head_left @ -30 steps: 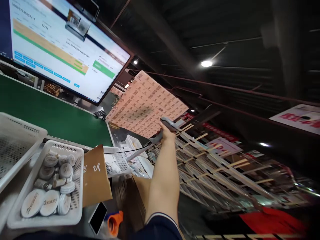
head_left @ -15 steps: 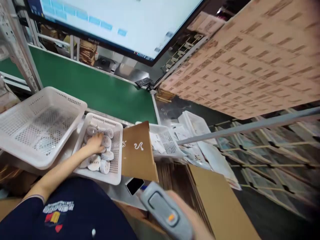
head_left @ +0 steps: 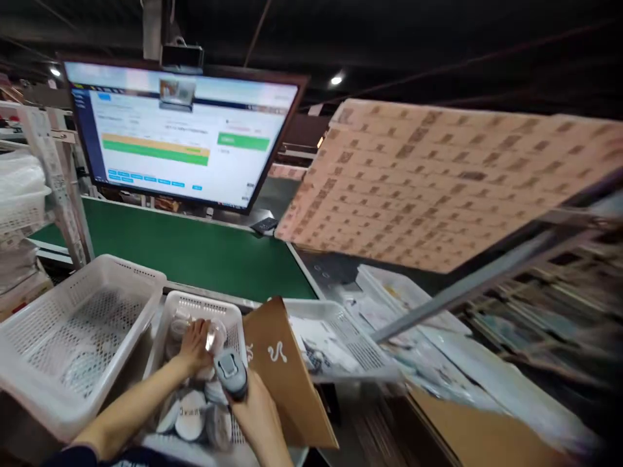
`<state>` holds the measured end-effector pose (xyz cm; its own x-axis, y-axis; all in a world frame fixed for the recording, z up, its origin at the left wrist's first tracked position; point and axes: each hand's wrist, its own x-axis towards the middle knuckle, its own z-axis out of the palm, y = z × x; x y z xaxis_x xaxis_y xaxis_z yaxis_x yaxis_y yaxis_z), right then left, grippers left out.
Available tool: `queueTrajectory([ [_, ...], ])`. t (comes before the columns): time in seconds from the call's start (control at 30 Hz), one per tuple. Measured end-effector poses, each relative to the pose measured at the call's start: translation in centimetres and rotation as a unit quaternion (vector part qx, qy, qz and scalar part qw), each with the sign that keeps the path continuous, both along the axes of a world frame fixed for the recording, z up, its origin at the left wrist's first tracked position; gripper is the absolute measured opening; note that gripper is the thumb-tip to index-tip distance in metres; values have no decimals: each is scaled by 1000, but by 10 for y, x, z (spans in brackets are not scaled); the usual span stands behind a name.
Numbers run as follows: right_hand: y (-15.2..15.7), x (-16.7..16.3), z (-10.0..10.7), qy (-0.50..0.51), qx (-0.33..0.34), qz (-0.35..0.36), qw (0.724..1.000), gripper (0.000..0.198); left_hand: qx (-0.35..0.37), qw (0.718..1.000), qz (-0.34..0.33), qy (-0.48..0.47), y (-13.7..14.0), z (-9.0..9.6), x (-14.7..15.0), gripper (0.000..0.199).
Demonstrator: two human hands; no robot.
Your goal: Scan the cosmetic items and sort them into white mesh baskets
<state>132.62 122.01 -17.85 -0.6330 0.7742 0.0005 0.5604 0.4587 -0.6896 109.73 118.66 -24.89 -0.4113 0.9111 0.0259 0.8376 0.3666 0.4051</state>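
Note:
My left hand [head_left: 195,347] is inside a small white basket [head_left: 163,324], its fingers closed on a shiny, plastic-wrapped round pack [head_left: 212,338]. More round white packs [head_left: 191,415] lie around and below it, one with dark lettering. My right hand [head_left: 256,405] grips a grey handheld barcode scanner [head_left: 230,373]. The scanner's head is over the basket, close to the wrapped pack. An open brown cardboard box [head_left: 287,376] with a white squiggle stands right beside the basket, behind my right hand.
A large white basket [head_left: 29,337] stands at the left. Behind is a green conveyor belt [head_left: 195,256] below a monitor [head_left: 185,136]. To the right are a white basket with papers [head_left: 350,324], plastic bags [head_left: 438,363], a metal bar [head_left: 452,292] and a taped cardboard panel [head_left: 428,188].
My right hand has brought the scanner left and forward, from the front edge to above the basket. My left hand stays in the basket, now with a wrapped pack. The view has tilted up.

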Motion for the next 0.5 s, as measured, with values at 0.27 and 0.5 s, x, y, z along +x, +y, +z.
queueTrajectory([
  [0.27,-37,-20,34,-43,-18,29,998,42,71,996,11,59,-32,42,-4,81],
  [0.5,-31,109,72,178,-54,80,979,21,226,972,28,59,-95,21,-5,106],
])
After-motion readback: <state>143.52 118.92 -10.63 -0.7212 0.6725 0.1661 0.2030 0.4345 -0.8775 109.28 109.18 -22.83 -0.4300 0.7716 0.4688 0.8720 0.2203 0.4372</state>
